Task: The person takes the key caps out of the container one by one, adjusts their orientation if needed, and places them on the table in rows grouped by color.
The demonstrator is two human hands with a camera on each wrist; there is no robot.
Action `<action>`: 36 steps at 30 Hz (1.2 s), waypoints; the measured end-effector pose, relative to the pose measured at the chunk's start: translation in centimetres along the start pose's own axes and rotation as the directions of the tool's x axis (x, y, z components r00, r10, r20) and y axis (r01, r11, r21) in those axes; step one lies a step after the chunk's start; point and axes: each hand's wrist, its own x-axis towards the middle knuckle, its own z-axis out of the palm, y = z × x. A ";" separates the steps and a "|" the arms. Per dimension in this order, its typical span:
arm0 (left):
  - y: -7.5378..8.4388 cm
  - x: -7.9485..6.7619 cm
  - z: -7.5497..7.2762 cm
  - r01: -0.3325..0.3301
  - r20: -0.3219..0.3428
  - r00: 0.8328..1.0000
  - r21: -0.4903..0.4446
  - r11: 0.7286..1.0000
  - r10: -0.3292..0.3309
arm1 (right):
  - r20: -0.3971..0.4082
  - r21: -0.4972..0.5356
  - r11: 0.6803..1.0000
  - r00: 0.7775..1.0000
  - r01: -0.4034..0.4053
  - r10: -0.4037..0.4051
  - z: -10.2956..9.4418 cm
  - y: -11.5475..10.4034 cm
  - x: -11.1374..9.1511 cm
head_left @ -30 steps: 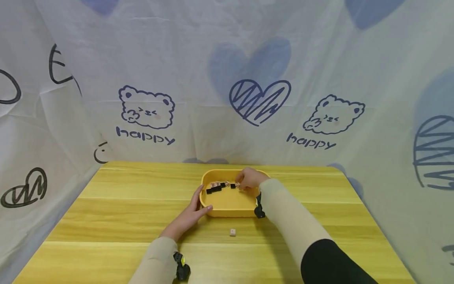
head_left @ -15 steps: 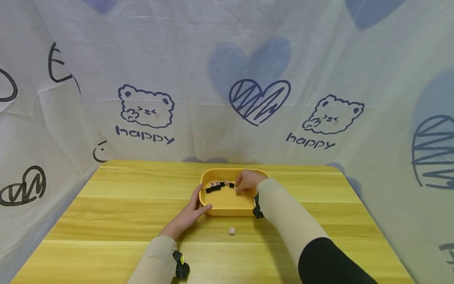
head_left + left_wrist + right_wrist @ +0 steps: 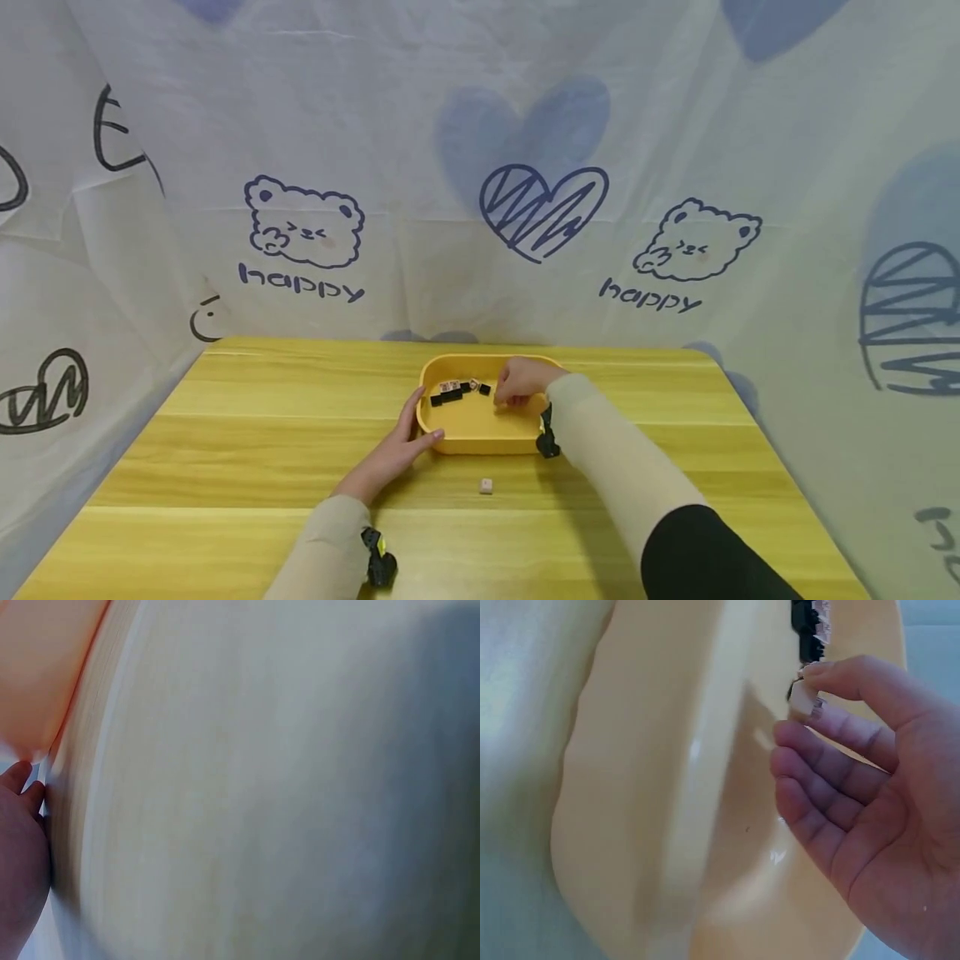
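Note:
A shallow yellow tray (image 3: 480,445) stands at the back middle of the table. My left hand (image 3: 390,460) rests against its front left corner, thumb on the near rim and the fairly straight fingers along the left wall. Inside the tray, my right hand (image 3: 523,379) pinches a small pale block (image 3: 803,700) with pink marks between thumb and index finger, its other fingers bent inward. Left of that hand, small black blocks (image 3: 450,397) and pinkish patterned blocks (image 3: 449,387) sit in a loose group. In the right wrist view, more dark blocks (image 3: 807,622) show beyond the fingertips.
One small white block (image 3: 486,486) lies on the yellow wooden table (image 3: 247,467), in front of the tray. Behind the table hangs a pale cloth (image 3: 420,275) printed with hearts and bears. The tray's raised wall (image 3: 682,780) runs beside my right hand.
My right hand has shifted slightly toward the tray's middle, and one black block beside it sits turned. My left hand stays at the tray's corner. The head view has drifted slightly.

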 end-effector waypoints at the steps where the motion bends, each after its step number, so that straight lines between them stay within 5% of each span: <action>1: 0.1 0.0 0.0 0.001 0.001 1.000 0.003 1.000 -0.001 | 0.007 0.005 1.000 1.000 -0.005 0.005 -0.1 -0.2 -0.4; 9: 0.1 0.0 0.0 0.008 0.010 1.000 -0.007 1.000 -0.008 | 0.058 0.028 0.998 0.996 0.063 -0.064 -0.7 -1.1 -2.9; 19: 0.2 0.1 0.0 0.005 0.011 1.000 -0.002 1.000 -0.005 | -0.026 0.031 0.987 0.987 0.159 -0.158 -0.6 -0.3 -5.0; 26: 0.1 0.3 0.1 0.002 0.015 1.000 0.004 1.000 -0.002 | -0.094 0.045 0.956 0.954 0.291 -0.286 0.0 0.3 -7.0; 36: 0.1 0.2 0.1 -0.004 0.018 1.000 -0.003 1.000 0.004 | -0.138 0.072 0.949 0.945 0.307 -0.295 1.3 -0.4 -9.4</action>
